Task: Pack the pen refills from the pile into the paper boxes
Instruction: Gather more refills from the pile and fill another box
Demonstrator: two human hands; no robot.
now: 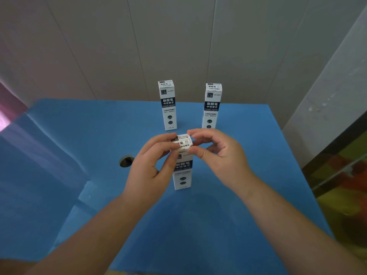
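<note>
Three upright boxes [182, 171] labelled 刷题笔 中性替芯, hands [148, 165] pinching nearest

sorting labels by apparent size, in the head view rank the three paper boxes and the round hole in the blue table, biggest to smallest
1. Near box, held at its top by the left hand and right hand; it looks biggest, but it stands nearest.
2. Back left box and back right box: alike, no ranking.
3. Round hole: smallest.

Nothing much is worn here: both forearms are seen bare all the way to the frame's near edge, no sleeves visible. The left hand [148, 167] and right hand [220, 153] are bare too. Short, unpainted nails can be made out on the fingers.
</note>
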